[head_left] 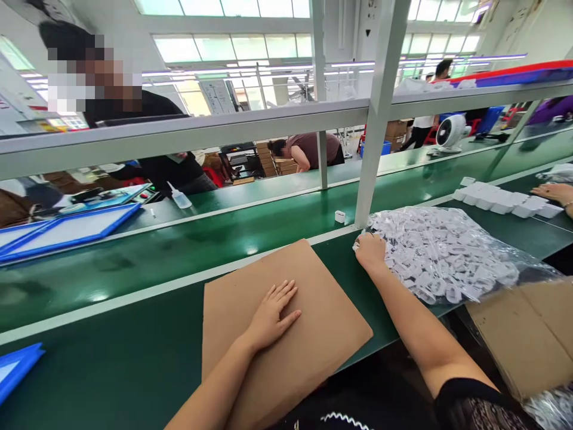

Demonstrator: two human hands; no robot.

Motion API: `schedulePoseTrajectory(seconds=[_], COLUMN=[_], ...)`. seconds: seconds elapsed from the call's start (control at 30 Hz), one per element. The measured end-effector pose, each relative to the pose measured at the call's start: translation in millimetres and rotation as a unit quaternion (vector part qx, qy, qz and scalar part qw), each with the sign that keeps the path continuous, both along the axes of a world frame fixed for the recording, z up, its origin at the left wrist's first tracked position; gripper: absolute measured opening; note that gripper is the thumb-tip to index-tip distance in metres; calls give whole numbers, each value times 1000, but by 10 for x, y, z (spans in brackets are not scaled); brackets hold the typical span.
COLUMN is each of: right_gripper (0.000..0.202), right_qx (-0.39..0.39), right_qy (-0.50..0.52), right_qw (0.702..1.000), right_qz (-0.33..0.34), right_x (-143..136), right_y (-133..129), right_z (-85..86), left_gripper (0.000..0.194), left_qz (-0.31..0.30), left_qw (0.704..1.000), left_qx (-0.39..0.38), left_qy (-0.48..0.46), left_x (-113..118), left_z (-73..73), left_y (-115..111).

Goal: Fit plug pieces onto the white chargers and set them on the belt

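My left hand point(273, 313) lies flat, fingers spread, on a brown cardboard sheet point(313, 292) on the dark green bench. My right hand point(370, 249) is closed at the left edge of a clear plastic bag point(447, 257) full of small white plastic parts. A bit of white shows at its fingertips, but I cannot make out whether it is a part or the bag's edge. Beyond that hand, a single white part point(340, 216) stands on the green conveyor belt point(250, 239), near the foot of a metal post point(373, 131).
White parts stand in rows point(501, 198) at the right, near another person's hand point(555, 192). Blue-rimmed trays point(89, 230) and a squeeze bottle point(179, 197) lie across the belt. An open cardboard box point(523, 334) is below right. A fan point(450, 132) and other people are farther off.
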State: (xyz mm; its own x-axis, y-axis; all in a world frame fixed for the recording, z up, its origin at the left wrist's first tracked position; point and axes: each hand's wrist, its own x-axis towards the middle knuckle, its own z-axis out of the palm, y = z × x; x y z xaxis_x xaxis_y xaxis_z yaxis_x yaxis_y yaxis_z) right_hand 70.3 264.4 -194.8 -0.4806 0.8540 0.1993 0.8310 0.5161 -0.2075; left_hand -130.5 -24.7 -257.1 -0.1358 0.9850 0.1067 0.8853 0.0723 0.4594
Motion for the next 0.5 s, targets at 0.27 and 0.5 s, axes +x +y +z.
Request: schedulePoseTrajectory(seconds=[0.27, 0.5], right_gripper=[17, 30], right_qx=[-148, -209], right_qy=[108, 108], right_qw=[953, 922], right_qz=[242, 307], right_x=[-565, -609], right_y=[-722, -759], right_z=[-22, -436], left_gripper=[63, 39], left_qz=[-20, 79], left_qw=[999, 978], left_qx=[-16, 3], left_qy=[-28, -195], left_x=[93, -236], left_z=[110, 331], left_y=[10, 353])
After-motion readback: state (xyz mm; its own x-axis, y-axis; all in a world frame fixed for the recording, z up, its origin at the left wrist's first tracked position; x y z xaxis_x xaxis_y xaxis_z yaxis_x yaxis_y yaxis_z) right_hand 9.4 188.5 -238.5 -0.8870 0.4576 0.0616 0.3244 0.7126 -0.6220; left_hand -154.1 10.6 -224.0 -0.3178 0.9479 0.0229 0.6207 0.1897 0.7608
